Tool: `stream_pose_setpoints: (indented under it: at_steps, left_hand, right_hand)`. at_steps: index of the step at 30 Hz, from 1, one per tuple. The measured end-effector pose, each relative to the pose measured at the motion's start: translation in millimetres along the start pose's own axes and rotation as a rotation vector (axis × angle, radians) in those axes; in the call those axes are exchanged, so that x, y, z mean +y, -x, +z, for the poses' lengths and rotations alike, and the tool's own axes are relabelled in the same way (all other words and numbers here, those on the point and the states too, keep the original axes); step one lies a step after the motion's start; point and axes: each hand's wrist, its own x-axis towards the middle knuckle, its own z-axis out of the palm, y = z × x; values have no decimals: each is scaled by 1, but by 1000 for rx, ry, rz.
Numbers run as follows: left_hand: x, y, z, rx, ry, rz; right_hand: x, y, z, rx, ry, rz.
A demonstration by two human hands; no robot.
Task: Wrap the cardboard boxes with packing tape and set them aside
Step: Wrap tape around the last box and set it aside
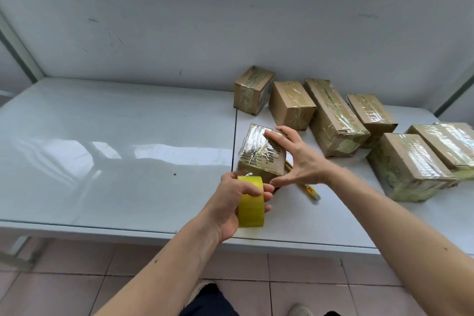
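My left hand [232, 202] fingers curled round the yellow tape roll [250, 201], right hand [301, 159] fingers spread straight against the taped box [260, 154], yellow cutter [309, 187] beside it on the table [115, 136]

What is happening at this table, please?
A person is wrapping a small cardboard box with tape. The left hand grips the yellow tape roll; the right hand holds the box with spread fingers. Six taped boxes lie to the right, and a yellow cutter lies under the right wrist.
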Motion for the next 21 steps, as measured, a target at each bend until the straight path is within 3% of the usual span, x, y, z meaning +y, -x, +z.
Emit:
stream_pose_setpoints:
  at_steps: [3,8,13,17,21]
  left_hand:
    - [4,3,-8,-3,-26,63]
    - [17,8,-17,-127,-104,15]
    - [10,-1,-18,-42,-333,-53]
    - [17,-11,-12,0,-286,-60]
    - [26,-10,-5,-24,-203,-52]
  right_hand:
    - [8,-1,12,136,-92,-59]
    - [6,-16,5,161,-212,-32]
    - [4,-24,-5,176,-218,-2]
    - [-2,-31,-4,248,-335,66]
    - [-23,-33,-4,224,-643,258]
